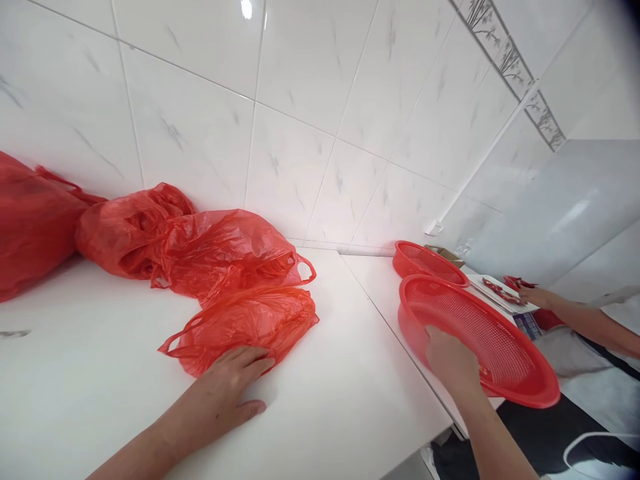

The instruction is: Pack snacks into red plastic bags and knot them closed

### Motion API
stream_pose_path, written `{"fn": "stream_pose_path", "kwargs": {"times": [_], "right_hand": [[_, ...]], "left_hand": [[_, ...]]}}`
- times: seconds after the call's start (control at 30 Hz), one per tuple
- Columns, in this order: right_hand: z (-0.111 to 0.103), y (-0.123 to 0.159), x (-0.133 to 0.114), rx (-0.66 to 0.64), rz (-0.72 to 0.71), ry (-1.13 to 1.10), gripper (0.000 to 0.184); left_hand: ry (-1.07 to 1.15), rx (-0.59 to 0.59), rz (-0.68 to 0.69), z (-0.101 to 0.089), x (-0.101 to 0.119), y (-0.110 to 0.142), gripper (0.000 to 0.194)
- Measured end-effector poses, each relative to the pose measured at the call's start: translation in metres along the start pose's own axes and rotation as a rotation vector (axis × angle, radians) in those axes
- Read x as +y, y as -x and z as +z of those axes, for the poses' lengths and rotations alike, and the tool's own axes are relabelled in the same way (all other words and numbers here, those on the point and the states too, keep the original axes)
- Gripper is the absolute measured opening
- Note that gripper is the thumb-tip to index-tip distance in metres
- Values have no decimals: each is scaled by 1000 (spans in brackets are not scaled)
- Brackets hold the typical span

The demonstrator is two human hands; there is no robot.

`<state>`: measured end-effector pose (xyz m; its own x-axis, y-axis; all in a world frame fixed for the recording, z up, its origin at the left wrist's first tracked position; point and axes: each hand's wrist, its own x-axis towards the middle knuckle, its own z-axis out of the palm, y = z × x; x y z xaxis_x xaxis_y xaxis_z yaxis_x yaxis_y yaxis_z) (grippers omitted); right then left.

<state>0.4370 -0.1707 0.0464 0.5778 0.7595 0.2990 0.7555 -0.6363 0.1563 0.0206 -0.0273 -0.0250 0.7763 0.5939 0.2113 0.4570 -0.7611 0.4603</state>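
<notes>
The print on the small dark blue box (527, 325) at the right was too small to read. The left hand (220, 399) was palm down and open, with its thumb out to the side and its fingers on the near edge of a thin, shiny red plastic bag (255, 323). That bag lay flat on the smooth white table (325, 413), with more puffy red plastic bags (235, 247) behind it and to its left. The right hand (453, 360) reached down to the near side of a big, round red plastic basket with tiny holes (545, 393); I cannot tell how tight its fingers were. The big basket was well apart from the left hand. A smaller red plastic basket (400, 265) sat just behind it. Farther right, another person's hand (533, 295) was near a white tray (487, 287).
</notes>
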Motion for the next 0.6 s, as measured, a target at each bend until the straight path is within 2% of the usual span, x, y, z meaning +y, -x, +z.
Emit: {"fn": "stream_pose_path", "kwargs": {"times": [0.2, 0.4, 0.5, 0.6], "right_hand": [[-4, 40, -28, 214, -149, 57, 40], [9, 71, -40, 336, -314, -1, 36], [8, 83, -44, 338, -379, -85, 34], [-4, 85, -45, 222, -380, -140, 34]], "left_hand": [[9, -7, -23, -1, 0, 0, 52], [-9, -32, -40, -2, 2, -1, 52], [-19, -44, -41, -3, 3, -1, 52], [-22, -29, -25, -3, 3, -1, 51]]}}
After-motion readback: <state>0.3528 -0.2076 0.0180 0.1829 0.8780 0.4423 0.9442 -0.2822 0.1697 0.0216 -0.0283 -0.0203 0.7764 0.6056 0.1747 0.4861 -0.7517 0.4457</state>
